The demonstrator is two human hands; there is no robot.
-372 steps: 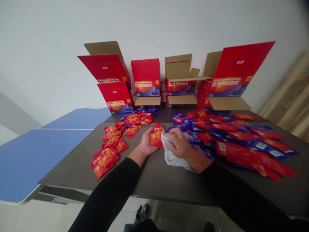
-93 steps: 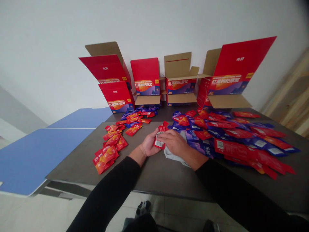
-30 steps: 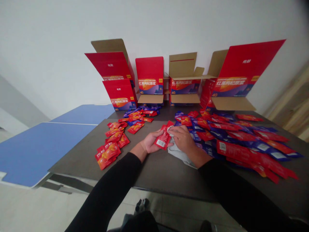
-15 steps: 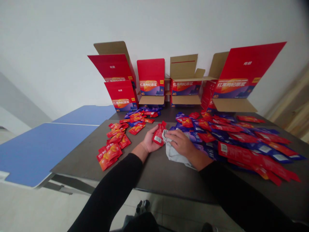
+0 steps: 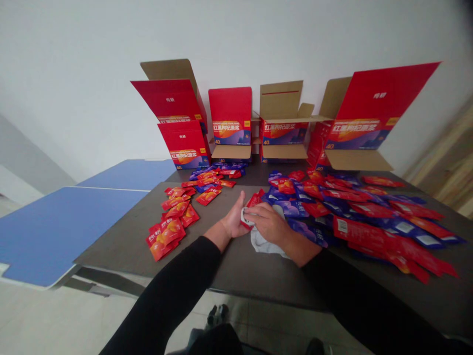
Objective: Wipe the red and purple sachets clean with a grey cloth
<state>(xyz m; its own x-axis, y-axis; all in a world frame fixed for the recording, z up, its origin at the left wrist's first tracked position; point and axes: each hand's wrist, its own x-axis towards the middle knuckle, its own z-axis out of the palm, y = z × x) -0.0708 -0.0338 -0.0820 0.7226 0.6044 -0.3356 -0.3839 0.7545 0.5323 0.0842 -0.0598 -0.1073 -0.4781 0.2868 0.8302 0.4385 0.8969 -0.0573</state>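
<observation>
- The red packet (image 5: 254, 199) lies between the two hands: just right of the left grip (image 5: 232, 222), against its palm side, and partly under the fingers of the right grip (image 5: 270, 223).
- Its long axis seems to slant, one end low by the left palm, the other pointing away from the person and a little to the right; the middle is covered, so the exact line is hard to tell.
- Neither hand is clearly nearer: the left one backs the packet from the left and below, the right one meets it from above through the cloth.
- The left thumb stands up, clear of the packet; the fingers are hidden behind it, so whether they are closed cannot be told.
- The right grip is pinching the grey cloth (image 5: 264, 244), one fold pressed on the packet, the rest hanging below the right palm towards the table (image 5: 229, 266).
- Well left of the left grip lie loose red packets (image 5: 168, 235); just beyond and right of the right grip starts a mixed red and purple heap (image 5: 364, 209).
</observation>
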